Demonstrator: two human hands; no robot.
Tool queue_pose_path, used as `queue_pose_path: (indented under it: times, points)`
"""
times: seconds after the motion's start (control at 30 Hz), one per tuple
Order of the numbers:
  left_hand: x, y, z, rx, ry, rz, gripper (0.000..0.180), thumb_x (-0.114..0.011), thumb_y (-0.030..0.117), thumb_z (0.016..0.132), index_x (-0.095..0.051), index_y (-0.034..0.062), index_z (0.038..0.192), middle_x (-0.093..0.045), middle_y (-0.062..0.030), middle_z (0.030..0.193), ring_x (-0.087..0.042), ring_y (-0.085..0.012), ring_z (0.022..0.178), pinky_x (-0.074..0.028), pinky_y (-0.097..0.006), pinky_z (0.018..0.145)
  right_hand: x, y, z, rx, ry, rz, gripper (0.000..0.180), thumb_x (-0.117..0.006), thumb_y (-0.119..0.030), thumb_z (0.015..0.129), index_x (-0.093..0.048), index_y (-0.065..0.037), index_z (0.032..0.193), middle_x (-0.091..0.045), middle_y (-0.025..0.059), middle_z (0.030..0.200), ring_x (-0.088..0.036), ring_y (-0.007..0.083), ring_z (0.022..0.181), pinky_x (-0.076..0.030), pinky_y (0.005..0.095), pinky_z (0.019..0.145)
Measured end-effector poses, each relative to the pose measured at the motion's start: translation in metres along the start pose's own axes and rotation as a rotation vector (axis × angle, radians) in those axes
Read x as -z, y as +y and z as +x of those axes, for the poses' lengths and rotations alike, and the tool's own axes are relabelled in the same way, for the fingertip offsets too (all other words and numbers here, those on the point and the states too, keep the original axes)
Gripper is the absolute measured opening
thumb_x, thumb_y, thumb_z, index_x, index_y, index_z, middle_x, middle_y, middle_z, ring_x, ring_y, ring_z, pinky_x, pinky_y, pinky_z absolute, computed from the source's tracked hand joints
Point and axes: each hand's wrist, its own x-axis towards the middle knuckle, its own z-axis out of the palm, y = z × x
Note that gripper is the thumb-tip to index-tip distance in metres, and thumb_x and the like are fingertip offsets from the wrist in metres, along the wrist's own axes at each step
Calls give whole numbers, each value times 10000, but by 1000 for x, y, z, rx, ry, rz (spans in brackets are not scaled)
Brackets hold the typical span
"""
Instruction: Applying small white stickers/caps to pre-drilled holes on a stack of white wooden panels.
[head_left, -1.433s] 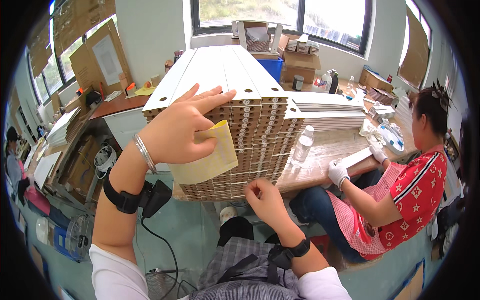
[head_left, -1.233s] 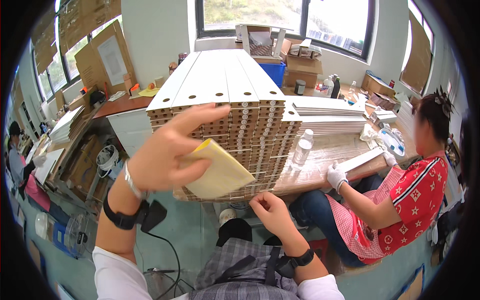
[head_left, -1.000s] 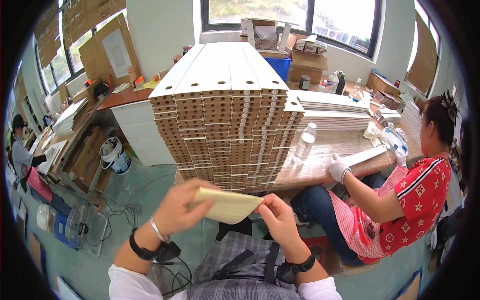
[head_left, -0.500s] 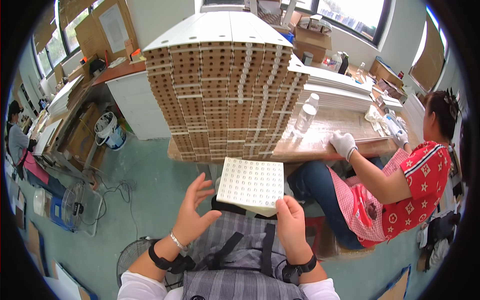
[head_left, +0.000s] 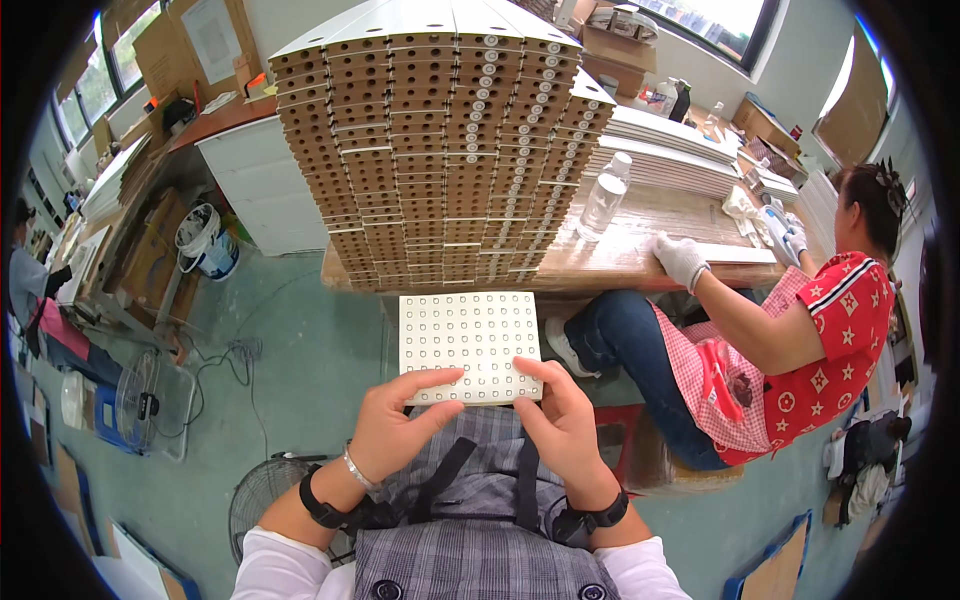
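Sticker sheet (head_left: 468,335), by the look of it: cream, oblong, covered in even rows of small ring-like marks. Position: in front of the person, above the plaid garment (head_left: 470,555), on the near side of the worktop (head_left: 660,215); appears held up rather than resting on anything.

Left hand (head_left: 392,425): grasping the near left part, index finger laid over the marked face, thumb at the near edge. Right hand (head_left: 565,425): similar grip at the near right corner, index on the face, thumb at the edge. Undersides hidden; how hard either presses, cannot tell.

Handling, my judgement: keep the face tilted toward the eyes and the sheet flat between both hands. Let one hand bear it, leaving the other's fingertips free for fine work. Light pressure near the border; a hard pinch could crease it, and fingers across the rows cover the marks. Thin stock probably bends easily, so support from beneath would help.

Beyond it, a tall stack of drilled boards (head_left: 430,150), pale discs on some of the ends. Water bottle (head_left: 604,200) upright just right of the stack. Farther right, a seated co-worker (head_left: 830,340) in white gloves, beside a white strip (head_left: 735,254).
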Motion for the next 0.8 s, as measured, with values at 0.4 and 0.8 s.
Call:
queue_pose_path:
  times: [0.4,0.8]
  points:
    - [8,6,0,117,79,-62,248,-698,46,771,-677,50,1018,-664,-103,1019,-628,-141,909,-493,-260,805,-5,-4,10,84,59,-298,228,-683,28,720,-641,-18,940,-583,88,820,-583,186,749,-453,262,659]
    - [22,23,23,-124,250,490,327,-764,167,684,-682,134,999,-639,-66,942,-541,-247,1038,-335,-436,1011,4,-11,30,201,-10,-454,147,-654,38,716,-578,-35,818,-608,67,845,-569,211,855,-425,297,767]
